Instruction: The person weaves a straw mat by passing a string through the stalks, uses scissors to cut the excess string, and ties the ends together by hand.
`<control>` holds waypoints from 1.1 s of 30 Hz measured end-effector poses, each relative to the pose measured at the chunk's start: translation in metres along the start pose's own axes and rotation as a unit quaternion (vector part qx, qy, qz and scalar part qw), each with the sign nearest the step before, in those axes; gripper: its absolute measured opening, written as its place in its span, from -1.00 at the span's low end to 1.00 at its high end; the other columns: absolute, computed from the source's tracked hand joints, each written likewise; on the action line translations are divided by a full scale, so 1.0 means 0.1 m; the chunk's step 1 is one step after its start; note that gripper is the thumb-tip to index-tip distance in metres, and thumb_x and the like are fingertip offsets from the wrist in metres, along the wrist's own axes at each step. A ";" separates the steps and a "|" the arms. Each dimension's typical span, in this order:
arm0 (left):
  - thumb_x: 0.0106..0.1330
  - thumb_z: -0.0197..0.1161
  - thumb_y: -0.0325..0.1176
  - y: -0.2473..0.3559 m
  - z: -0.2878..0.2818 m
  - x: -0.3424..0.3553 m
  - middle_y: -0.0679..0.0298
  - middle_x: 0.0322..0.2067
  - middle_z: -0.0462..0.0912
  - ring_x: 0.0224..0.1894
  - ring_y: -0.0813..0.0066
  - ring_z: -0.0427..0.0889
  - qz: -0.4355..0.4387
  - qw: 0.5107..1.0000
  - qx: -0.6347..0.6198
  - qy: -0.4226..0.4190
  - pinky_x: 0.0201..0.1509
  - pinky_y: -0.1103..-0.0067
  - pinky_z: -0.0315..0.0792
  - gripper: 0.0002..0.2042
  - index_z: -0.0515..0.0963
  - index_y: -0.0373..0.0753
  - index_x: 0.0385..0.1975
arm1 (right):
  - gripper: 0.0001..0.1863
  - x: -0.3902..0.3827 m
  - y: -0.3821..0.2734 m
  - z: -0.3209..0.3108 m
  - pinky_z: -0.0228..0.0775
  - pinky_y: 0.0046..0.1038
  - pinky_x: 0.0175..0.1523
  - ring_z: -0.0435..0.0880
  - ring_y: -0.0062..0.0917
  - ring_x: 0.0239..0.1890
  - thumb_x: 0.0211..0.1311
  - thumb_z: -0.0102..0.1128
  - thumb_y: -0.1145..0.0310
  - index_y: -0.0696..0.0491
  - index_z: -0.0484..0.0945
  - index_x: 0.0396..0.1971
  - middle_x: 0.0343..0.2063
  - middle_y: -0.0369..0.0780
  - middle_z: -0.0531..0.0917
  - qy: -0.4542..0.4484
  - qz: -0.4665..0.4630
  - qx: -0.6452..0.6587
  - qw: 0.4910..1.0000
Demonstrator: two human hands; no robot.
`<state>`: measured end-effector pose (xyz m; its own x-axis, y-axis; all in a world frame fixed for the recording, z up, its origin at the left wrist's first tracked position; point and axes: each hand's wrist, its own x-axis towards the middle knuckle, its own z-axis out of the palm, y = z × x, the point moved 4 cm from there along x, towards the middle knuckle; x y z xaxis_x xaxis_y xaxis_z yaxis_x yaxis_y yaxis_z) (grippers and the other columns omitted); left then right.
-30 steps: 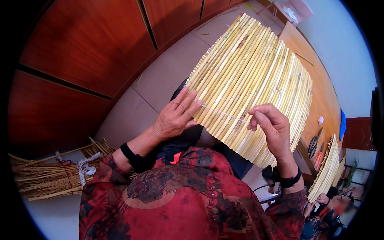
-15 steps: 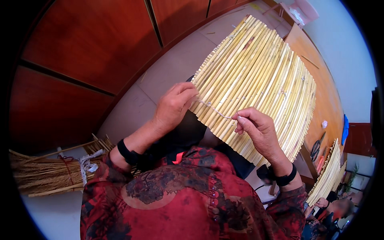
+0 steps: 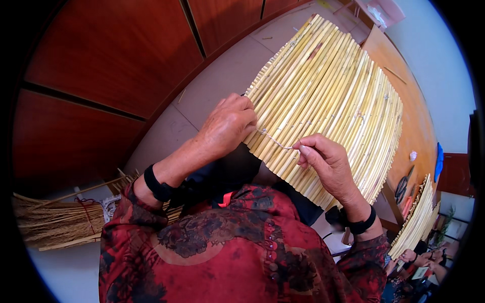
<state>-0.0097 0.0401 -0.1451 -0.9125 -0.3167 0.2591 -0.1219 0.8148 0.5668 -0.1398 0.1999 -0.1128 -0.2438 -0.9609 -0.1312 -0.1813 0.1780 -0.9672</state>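
Observation:
A mat of pale yellow reed sticks (image 3: 323,101) lies slanted in front of me, over dark trousers and partly over a wooden table. My left hand (image 3: 227,123) is closed at the mat's left edge, with its fingertips and whatever they grip hidden. My right hand (image 3: 318,161) rests over the lower part of the mat, thumb and forefinger pinched on a thin white string (image 3: 278,143). The string runs across the sticks toward my left hand; a fine needle-like piece seems to stick up from the pinch, too small to be sure.
Wooden table (image 3: 409,106) with scissors (image 3: 401,187) and blue item (image 3: 438,161) at right. Another reed mat (image 3: 411,222) stands near a person's hand (image 3: 408,256) at lower right. Bundled dry stalks (image 3: 55,222) lie lower left, wooden cabinets (image 3: 101,55) upper left, pink chair (image 3: 386,12) top.
My left hand's fingers curled from lying spread on the mat, and it moved slightly up along the edge. My right hand shifted left with the string, which now sags more.

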 end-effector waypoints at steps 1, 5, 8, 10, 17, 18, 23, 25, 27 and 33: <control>-0.04 0.29 -0.49 -0.01 0.00 0.00 0.27 -0.36 0.45 -0.19 0.28 0.41 -0.001 1.000 0.000 -0.001 -0.13 0.48 0.34 -0.88 0.49 -0.27 -0.52 | -0.85 0.00 0.00 -0.02 0.37 -0.67 -0.34 0.49 -0.71 -0.48 0.25 -0.04 0.50 0.20 0.50 -0.28 -0.49 -0.29 0.52 0.005 0.001 -0.002 1.000; -0.03 0.26 -0.52 -0.02 0.02 0.01 0.26 -0.35 0.44 -0.18 0.27 0.40 0.018 1.000 0.015 0.000 -0.12 0.47 0.34 -0.88 0.44 -0.28 -0.55 | -0.85 0.02 -0.02 -0.04 0.37 -0.68 -0.35 0.49 -0.71 -0.48 0.25 -0.03 0.49 0.20 0.51 -0.27 -0.51 -0.30 0.51 0.019 -0.006 0.000 1.000; -0.02 0.23 -0.53 -0.04 0.01 0.01 0.25 -0.35 0.44 -0.19 0.26 0.40 0.010 1.000 0.006 0.003 -0.11 0.46 0.33 -0.89 0.42 -0.28 -0.56 | -0.85 0.00 -0.05 -0.05 0.37 -0.69 -0.34 0.48 -0.73 -0.47 0.25 -0.02 0.48 0.20 0.51 -0.28 -0.50 -0.31 0.51 0.024 -0.002 0.010 1.000; -0.01 0.22 -0.54 -0.05 0.02 0.01 0.25 -0.35 0.44 -0.19 0.25 0.40 -0.003 1.000 -0.006 0.001 -0.11 0.45 0.33 -0.90 0.41 -0.29 -0.56 | -0.85 -0.02 -0.07 -0.11 0.37 -0.70 -0.35 0.48 -0.73 -0.48 0.25 -0.02 0.49 0.20 0.52 -0.28 -0.50 -0.31 0.51 0.033 0.004 0.006 0.999; 0.00 0.19 -0.53 -0.01 0.05 0.02 0.22 -0.36 0.43 -0.20 0.23 0.38 -0.023 1.000 0.007 0.009 -0.10 0.45 0.32 -0.91 0.40 -0.31 -0.59 | -0.87 -0.19 -0.08 -0.27 0.31 -0.68 -0.41 0.48 -0.72 -0.51 0.22 0.01 0.51 0.20 0.52 -0.29 -0.54 -0.30 0.49 0.054 -0.001 -0.048 0.997; 0.00 0.18 -0.53 -0.01 0.05 0.03 0.22 -0.37 0.43 -0.20 0.22 0.38 -0.037 0.999 0.012 0.009 -0.10 0.45 0.32 -0.92 0.39 -0.32 -0.59 | -0.87 -0.21 -0.07 -0.27 0.31 -0.68 -0.41 0.48 -0.72 -0.51 0.22 0.01 0.51 0.20 0.52 -0.29 -0.54 -0.30 0.49 0.055 0.000 -0.048 0.997; -0.03 0.15 -0.56 0.03 0.06 0.06 0.19 -0.38 0.43 -0.20 0.21 0.37 -0.062 0.998 0.015 0.017 -0.12 0.45 0.31 -0.93 0.39 -0.33 -0.60 | -0.88 -0.27 -0.04 -0.25 0.33 -0.64 -0.39 0.51 -0.62 -0.51 0.18 0.03 0.54 0.17 0.52 -0.30 -0.52 -0.24 0.51 0.025 -0.022 -0.117 0.993; -0.04 0.14 -0.56 0.03 0.08 0.08 0.18 -0.39 0.43 -0.21 0.20 0.37 -0.066 0.997 0.014 0.022 -0.13 0.45 0.31 -0.93 0.39 -0.34 -0.60 | -0.89 -0.34 -0.02 -0.23 0.35 -0.60 -0.38 0.52 -0.56 -0.50 0.17 0.05 0.54 0.17 0.52 -0.32 -0.52 -0.22 0.51 0.010 -0.025 -0.136 0.990; -0.06 0.14 -0.57 0.01 0.11 0.03 0.17 -0.40 0.43 -0.23 0.19 0.36 -0.069 0.997 0.002 0.035 -0.15 0.44 0.31 -0.93 0.37 -0.34 -0.62 | -0.90 -0.38 -0.04 -0.16 0.36 -0.56 -0.37 0.54 -0.50 -0.49 0.15 0.07 0.54 0.16 0.51 -0.33 -0.52 -0.20 0.51 -0.009 -0.027 -0.157 0.987; -0.07 0.13 -0.58 0.05 0.15 0.02 0.20 -0.40 0.43 -0.27 0.20 0.35 -0.081 0.994 0.030 0.064 -0.16 0.45 0.28 -0.92 0.36 -0.31 -0.63 | -0.91 -0.37 -0.10 -0.07 0.39 -0.45 -0.32 0.56 -0.31 -0.42 0.13 0.12 0.51 0.16 0.51 -0.34 -0.50 -0.13 0.52 -0.032 -0.064 -0.212 0.975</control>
<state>-0.0178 0.0508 -0.1535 -0.8228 -0.5013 0.2679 -0.2893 0.7751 0.5617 -0.1355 0.2351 -0.0967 -0.1367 -0.9897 -0.0414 -0.5875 0.1147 -0.8010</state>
